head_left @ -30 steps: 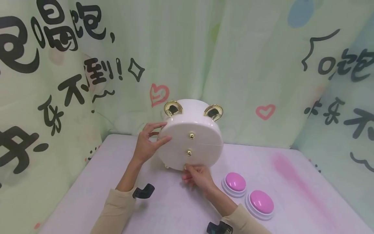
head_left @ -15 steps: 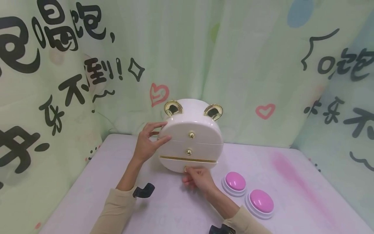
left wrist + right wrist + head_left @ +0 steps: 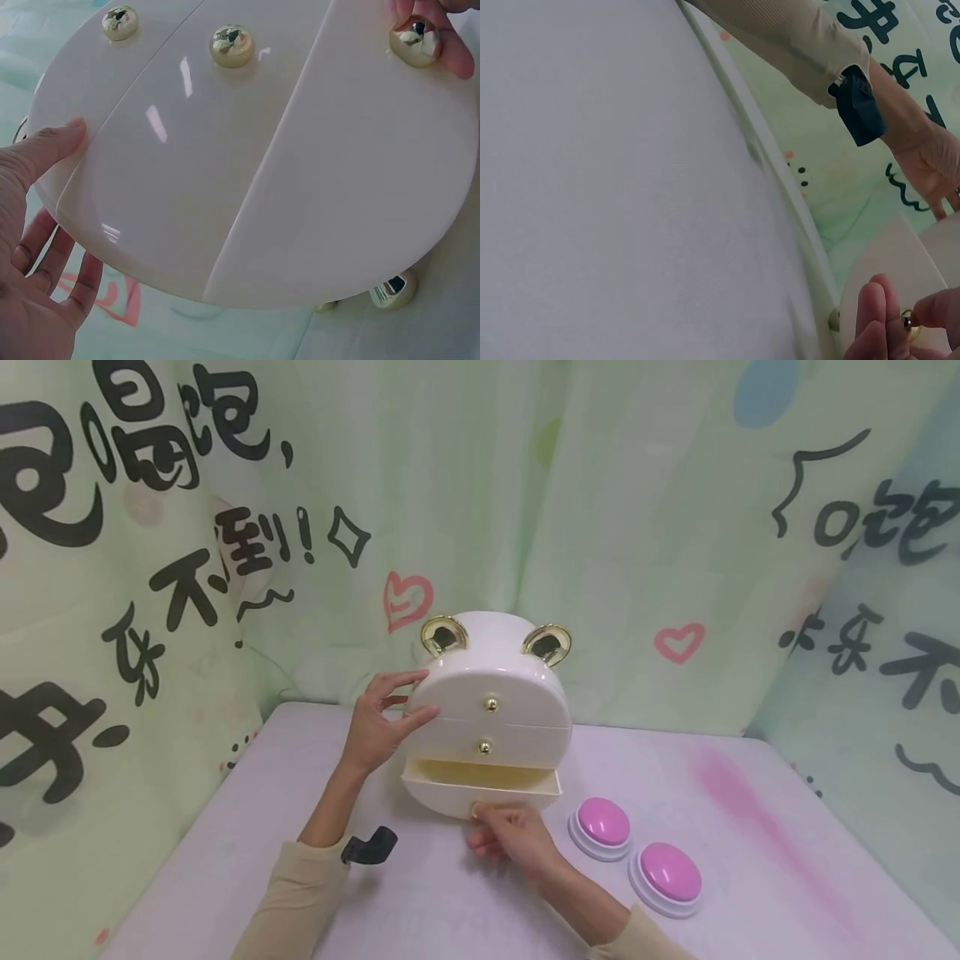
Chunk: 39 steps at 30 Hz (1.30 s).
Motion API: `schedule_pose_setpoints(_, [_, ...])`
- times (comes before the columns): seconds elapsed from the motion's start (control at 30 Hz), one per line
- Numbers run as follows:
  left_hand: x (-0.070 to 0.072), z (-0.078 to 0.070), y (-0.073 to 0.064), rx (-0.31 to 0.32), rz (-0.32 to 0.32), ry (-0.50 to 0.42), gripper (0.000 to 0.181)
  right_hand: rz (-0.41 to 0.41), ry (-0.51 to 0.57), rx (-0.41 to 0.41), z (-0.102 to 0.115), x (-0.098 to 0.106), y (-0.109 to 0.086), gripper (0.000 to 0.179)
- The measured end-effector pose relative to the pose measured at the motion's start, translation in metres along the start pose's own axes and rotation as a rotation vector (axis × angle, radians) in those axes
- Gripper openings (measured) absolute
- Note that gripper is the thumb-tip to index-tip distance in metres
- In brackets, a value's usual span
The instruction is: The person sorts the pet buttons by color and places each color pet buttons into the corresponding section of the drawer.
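Observation:
A round white drawer box (image 3: 450, 693) with gold-rimmed ears and gold knobs stands on the table. Its bottom drawer (image 3: 438, 795) is pulled part way out, and the pale yellowish inside shows. My left hand (image 3: 372, 727) holds the box at its left side, thumb on the front face and fingers around the edge, as the left wrist view also shows. With thumb and fingers, my right hand (image 3: 517, 837) pinches the bottom drawer's gold knob (image 3: 415, 43). The two upper drawers are closed, each with a gold knob.
Two pink push buttons with white bases, a nearer one (image 3: 670, 872) and a farther one (image 3: 603, 822), stand right of the box beside my right forearm. The white table (image 3: 442, 893) has a pink smear at right. A printed curtain (image 3: 600, 527) hangs behind and at both sides.
The bottom drawer has gone from closed to part way out, drawn toward me by my right hand on its knob. My left hand has stayed on the box's side.

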<state>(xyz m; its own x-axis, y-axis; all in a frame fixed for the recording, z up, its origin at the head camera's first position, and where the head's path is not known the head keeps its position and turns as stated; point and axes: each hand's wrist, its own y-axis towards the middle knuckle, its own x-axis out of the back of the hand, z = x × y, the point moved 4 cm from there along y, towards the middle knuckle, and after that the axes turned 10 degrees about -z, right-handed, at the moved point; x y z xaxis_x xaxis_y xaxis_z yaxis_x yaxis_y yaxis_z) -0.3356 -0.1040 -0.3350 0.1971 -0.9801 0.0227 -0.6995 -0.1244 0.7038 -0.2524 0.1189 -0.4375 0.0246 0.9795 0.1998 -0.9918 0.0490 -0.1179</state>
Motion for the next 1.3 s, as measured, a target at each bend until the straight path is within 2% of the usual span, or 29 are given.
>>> schedule_pose_setpoints(0.4, [-0.002,0.000,0.000,-0.011,-0.009,-0.021,0.053,0.043,0.001,-0.017,0.001,0.001,-0.026,0.043])
schedule_pose_setpoints(0.8, [0.002,-0.001,-0.002,-0.001,0.002,-0.010,0.053,0.069,0.018,-0.029,-0.006,-0.003,-0.042,0.043])
schedule_pose_setpoints(1.3, [0.000,-0.001,0.000,0.009,0.010,-0.020,0.053,0.127,-0.003,0.006,-0.005,-0.003,-0.056,0.042])
